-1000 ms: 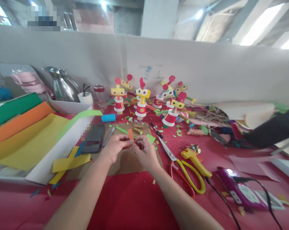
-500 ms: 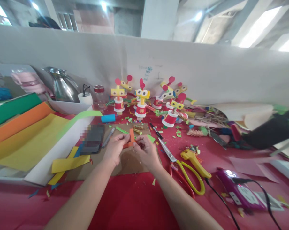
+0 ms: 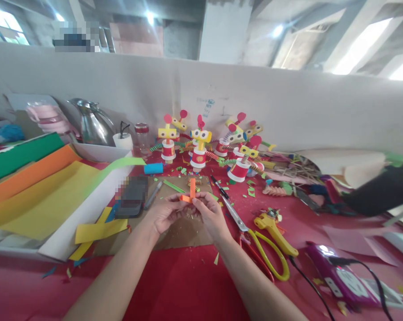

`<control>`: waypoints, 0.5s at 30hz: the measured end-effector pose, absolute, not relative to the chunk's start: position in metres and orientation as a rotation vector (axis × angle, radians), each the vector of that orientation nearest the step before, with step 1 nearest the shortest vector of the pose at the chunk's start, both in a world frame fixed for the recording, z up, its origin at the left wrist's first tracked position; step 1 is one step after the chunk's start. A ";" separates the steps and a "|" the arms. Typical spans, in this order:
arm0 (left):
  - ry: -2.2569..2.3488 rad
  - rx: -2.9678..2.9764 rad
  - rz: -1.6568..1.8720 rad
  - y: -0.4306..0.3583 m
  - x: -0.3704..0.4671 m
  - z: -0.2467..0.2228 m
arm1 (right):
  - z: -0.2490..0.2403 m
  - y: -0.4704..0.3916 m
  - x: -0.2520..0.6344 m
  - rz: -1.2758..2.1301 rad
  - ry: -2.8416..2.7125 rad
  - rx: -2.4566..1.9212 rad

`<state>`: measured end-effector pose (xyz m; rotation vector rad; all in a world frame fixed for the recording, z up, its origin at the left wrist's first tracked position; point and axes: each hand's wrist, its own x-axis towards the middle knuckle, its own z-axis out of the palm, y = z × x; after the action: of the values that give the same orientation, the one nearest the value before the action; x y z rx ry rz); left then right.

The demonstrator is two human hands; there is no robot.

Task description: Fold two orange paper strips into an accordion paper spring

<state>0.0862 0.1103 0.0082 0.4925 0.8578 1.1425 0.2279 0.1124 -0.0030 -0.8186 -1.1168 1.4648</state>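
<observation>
head view: l-shaped orange paper is pinched by left hand and right hand, above brown cardboard, toward its far edge.

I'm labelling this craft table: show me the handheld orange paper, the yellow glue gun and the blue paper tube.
Handheld orange paper (image 3: 192, 188): head view, on its upright part.
Yellow glue gun (image 3: 278, 233): head view, on its handle.
Blue paper tube (image 3: 153, 168): head view, on its curved side.

Orange paper strip, narrow, forming a corner, one arm upright, the other pointing left, one folded piece or two unclear, held between left hand and right hand, above brown cardboard
</observation>
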 end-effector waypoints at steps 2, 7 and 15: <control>0.855 0.506 1.147 0.111 0.086 0.006 | -0.004 0.112 0.228 1.455 -1.135 -0.816; 0.846 0.613 1.129 0.113 0.082 0.003 | -0.003 0.110 0.227 1.403 -1.219 -0.822; 0.977 0.725 1.029 0.112 0.075 0.009 | -0.001 0.110 0.230 1.316 -1.336 -0.836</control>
<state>0.0748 0.1124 0.0090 0.7247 0.9770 1.0285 0.2299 0.1098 -0.0010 -0.8364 -1.3363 1.3157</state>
